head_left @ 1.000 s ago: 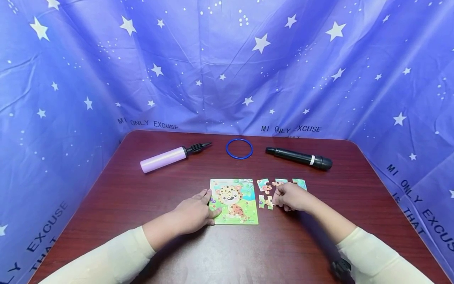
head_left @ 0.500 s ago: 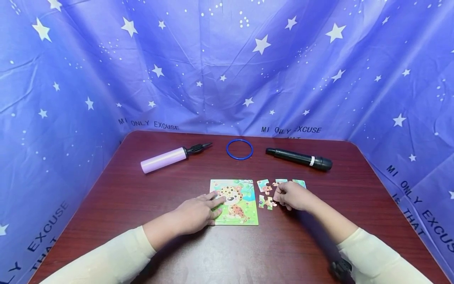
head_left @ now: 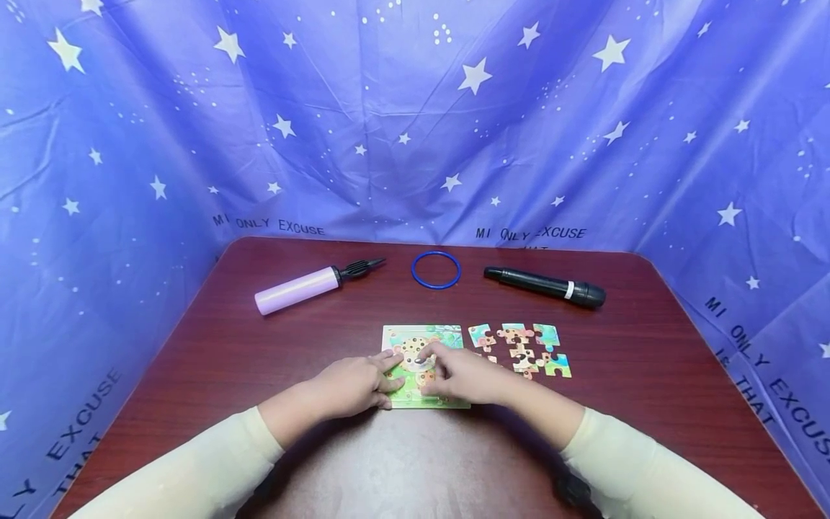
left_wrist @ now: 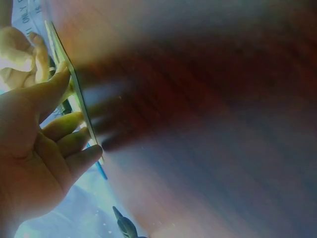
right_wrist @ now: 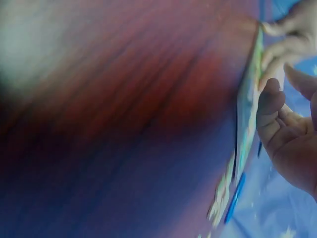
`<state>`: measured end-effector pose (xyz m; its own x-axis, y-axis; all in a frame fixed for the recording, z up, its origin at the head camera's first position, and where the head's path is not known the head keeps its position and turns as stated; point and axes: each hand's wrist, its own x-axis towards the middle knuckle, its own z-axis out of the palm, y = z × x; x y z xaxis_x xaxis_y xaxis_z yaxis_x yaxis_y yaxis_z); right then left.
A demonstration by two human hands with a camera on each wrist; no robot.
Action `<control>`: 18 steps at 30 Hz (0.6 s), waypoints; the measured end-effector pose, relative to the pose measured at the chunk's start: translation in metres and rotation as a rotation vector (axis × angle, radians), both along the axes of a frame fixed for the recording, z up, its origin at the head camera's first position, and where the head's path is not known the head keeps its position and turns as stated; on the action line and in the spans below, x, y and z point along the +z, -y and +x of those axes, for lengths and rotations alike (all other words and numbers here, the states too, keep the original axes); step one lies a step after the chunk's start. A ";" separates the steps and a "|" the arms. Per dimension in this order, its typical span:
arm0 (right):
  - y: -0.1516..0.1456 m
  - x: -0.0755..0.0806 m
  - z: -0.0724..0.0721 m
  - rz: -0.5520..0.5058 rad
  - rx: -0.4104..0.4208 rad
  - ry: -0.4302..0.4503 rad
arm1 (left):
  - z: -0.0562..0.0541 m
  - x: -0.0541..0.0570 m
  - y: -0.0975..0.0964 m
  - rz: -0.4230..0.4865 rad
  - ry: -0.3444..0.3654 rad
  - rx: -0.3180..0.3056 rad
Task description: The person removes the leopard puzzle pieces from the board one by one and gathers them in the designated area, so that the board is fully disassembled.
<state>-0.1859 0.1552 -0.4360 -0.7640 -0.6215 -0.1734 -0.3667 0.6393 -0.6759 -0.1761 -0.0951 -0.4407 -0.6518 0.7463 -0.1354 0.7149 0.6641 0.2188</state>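
Observation:
A small puzzle board [head_left: 424, 331] printed with a spotted leopard cub lies flat on the table. My left hand [head_left: 350, 386] rests on its left side, fingers straight and spread over the picture, thumb near the front corner. Over the middle of the board reaches my right hand [head_left: 470, 375], index finger and thumb bent but apart; in the right wrist view nothing shows between the fingers of this hand [right_wrist: 290, 144]. Right of the board are several loose puzzle pieces [head_left: 522, 357], partly interlocked. One puzzle piece [head_left: 488, 357] is half hidden behind the right hand.
Along the back of the dark red table [head_left: 311, 447] lie a lilac hand pump [head_left: 298, 290], a blue ring [head_left: 436, 269] and a long black cylinder with a white band [head_left: 545, 286]. Blue star-printed cloth [head_left: 363, 94] encloses the table's back and sides.
My right hand has moved left from the loose pieces to over the board, uncovering pieces it hid. The left hand's fingers have spread further onto the board.

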 end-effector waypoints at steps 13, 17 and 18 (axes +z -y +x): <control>0.019 -0.006 0.003 0.196 0.111 -0.077 | 0.001 -0.005 0.001 0.090 0.018 0.084; 0.018 -0.004 0.002 0.171 0.119 -0.044 | 0.000 -0.002 0.002 0.074 0.033 0.146; 0.018 -0.004 0.001 0.170 0.120 -0.036 | 0.000 -0.002 0.002 0.061 0.029 0.151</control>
